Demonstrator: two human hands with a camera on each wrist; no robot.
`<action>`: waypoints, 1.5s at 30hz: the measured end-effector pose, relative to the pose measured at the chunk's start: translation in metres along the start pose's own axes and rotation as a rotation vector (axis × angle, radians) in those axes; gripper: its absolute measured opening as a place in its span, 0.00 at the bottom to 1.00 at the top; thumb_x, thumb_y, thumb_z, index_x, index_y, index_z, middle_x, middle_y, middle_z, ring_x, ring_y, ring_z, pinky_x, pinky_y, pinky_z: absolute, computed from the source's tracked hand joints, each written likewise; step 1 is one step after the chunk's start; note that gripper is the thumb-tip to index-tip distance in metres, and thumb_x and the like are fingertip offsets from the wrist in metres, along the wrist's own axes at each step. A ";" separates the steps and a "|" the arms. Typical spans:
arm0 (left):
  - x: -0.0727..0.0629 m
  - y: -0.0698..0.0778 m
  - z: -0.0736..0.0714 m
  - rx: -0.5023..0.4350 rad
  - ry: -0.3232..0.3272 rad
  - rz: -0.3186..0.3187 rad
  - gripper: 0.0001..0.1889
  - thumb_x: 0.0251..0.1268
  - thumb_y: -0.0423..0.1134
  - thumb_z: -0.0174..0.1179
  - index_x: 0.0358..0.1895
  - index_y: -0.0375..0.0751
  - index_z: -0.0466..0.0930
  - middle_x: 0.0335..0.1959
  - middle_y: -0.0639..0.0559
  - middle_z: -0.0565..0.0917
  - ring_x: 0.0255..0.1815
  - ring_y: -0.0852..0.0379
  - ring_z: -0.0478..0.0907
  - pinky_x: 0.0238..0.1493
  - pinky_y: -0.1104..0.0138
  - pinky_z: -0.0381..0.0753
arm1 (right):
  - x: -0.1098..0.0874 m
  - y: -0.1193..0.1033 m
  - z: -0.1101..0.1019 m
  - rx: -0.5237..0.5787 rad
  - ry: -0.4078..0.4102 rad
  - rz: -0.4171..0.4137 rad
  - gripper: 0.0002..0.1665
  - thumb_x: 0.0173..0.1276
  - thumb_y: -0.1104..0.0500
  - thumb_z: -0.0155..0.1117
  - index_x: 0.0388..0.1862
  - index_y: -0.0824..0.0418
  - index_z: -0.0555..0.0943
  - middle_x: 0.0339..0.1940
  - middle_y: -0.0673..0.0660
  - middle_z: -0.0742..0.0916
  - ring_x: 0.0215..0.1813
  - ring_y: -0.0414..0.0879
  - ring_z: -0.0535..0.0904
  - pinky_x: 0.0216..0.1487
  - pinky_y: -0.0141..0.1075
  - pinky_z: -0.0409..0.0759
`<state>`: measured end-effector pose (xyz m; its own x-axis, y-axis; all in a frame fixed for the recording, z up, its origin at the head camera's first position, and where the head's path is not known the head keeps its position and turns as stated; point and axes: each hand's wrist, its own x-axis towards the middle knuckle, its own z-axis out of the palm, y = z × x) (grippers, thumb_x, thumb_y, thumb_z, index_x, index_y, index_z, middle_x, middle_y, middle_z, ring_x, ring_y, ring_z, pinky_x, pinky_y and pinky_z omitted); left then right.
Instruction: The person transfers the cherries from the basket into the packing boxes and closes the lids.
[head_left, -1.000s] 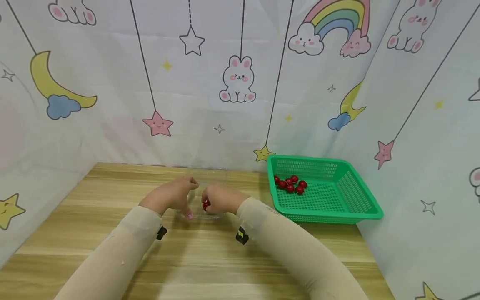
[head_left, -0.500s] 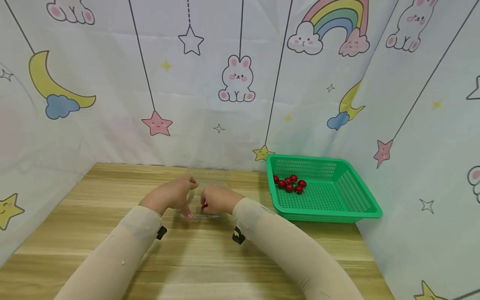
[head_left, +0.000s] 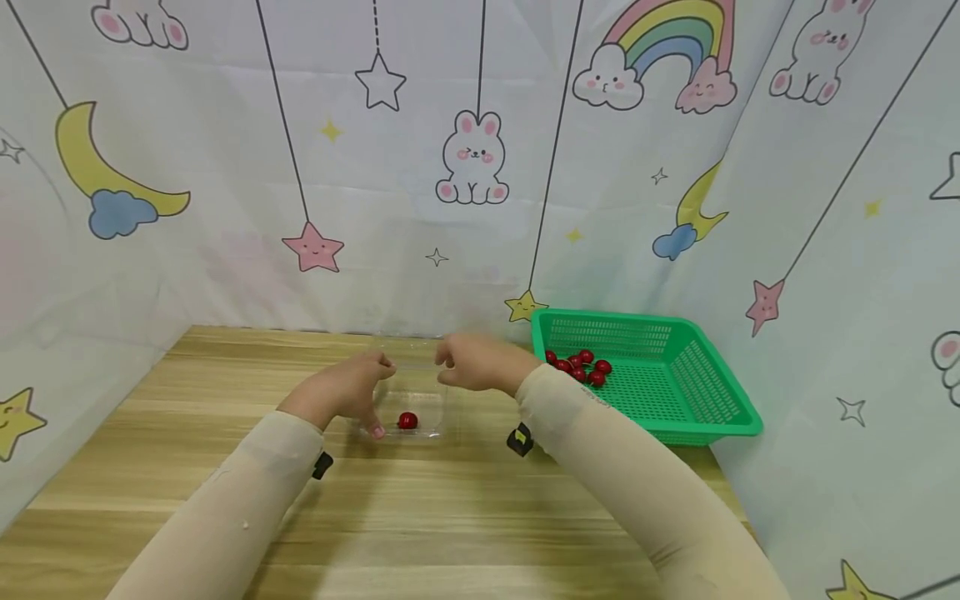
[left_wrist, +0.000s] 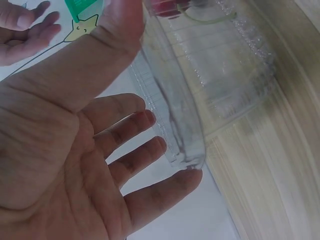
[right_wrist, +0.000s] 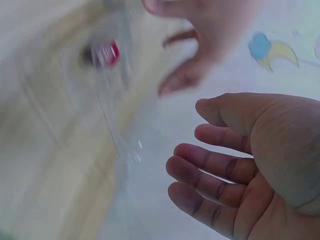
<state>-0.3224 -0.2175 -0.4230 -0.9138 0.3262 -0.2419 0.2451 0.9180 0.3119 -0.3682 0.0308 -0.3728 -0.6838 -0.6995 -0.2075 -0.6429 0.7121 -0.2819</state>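
A clear plastic clamshell box [head_left: 427,408] stands on the table with its lid raised at the back. One red cherry [head_left: 407,421] lies inside near the front; its green stem [left_wrist: 210,20] shows in the left wrist view. My left hand [head_left: 348,387] holds the box's left side, thumb [head_left: 377,431] at the front corner and the other fingers along the side and back. Fingertips [left_wrist: 190,175] meet the clear rim in the left wrist view. Above the box's back right, my right hand [head_left: 480,362] hangs with loosely curved fingers [right_wrist: 200,165] and nothing in them.
To the right, a green plastic basket [head_left: 712,421] holds several red cherries [head_left: 585,367] in its left end. A white printed cloth [head_left: 375,192] hangs behind and beside the wooden table [head_left: 390,517].
The right hand has let go of the cherry inside the box and lifted away, back and to the right. My left hand has stayed in place.
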 end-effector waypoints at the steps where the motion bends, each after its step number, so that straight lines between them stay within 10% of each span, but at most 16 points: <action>1: 0.000 0.000 0.000 -0.003 0.001 0.000 0.60 0.49 0.47 0.94 0.85 0.31 0.72 0.86 0.34 0.70 0.86 0.28 0.69 0.82 0.37 0.77 | -0.005 0.006 -0.007 0.007 0.003 0.017 0.23 0.89 0.52 0.66 0.73 0.62 0.87 0.68 0.60 0.91 0.70 0.56 0.89 0.72 0.51 0.89; 12: 0.001 0.001 0.001 -0.004 -0.009 -0.004 0.59 0.49 0.46 0.94 0.85 0.32 0.71 0.87 0.34 0.68 0.87 0.28 0.68 0.82 0.36 0.77 | -0.052 0.113 -0.058 0.082 0.113 0.245 0.24 0.89 0.51 0.66 0.73 0.64 0.86 0.70 0.65 0.90 0.72 0.62 0.87 0.74 0.57 0.87; 22: -0.003 0.003 -0.003 -0.004 -0.007 0.000 0.60 0.48 0.47 0.94 0.85 0.31 0.72 0.87 0.33 0.69 0.86 0.28 0.69 0.82 0.37 0.77 | -0.082 0.198 -0.064 0.078 0.093 0.361 0.22 0.87 0.54 0.66 0.66 0.68 0.91 0.73 0.71 0.87 0.74 0.70 0.84 0.72 0.64 0.87; 36: -0.001 0.003 0.001 -0.023 -0.010 -0.002 0.58 0.50 0.46 0.93 0.85 0.33 0.73 0.86 0.36 0.70 0.86 0.30 0.69 0.82 0.38 0.78 | -0.085 0.266 -0.023 0.119 -0.062 0.503 0.21 0.87 0.57 0.66 0.67 0.70 0.89 0.68 0.69 0.91 0.54 0.56 0.93 0.58 0.53 0.94; 45: 0.000 -0.001 0.002 0.004 -0.006 0.010 0.58 0.51 0.48 0.93 0.85 0.32 0.72 0.85 0.37 0.71 0.84 0.32 0.72 0.80 0.41 0.81 | -0.087 0.248 -0.018 0.138 -0.068 0.499 0.22 0.84 0.58 0.70 0.67 0.70 0.89 0.70 0.72 0.89 0.54 0.59 0.95 0.61 0.56 0.94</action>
<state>-0.3219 -0.2182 -0.4251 -0.9093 0.3371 -0.2440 0.2561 0.9154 0.3105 -0.4747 0.2694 -0.4080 -0.8684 -0.2828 -0.4074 -0.1902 0.9486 -0.2531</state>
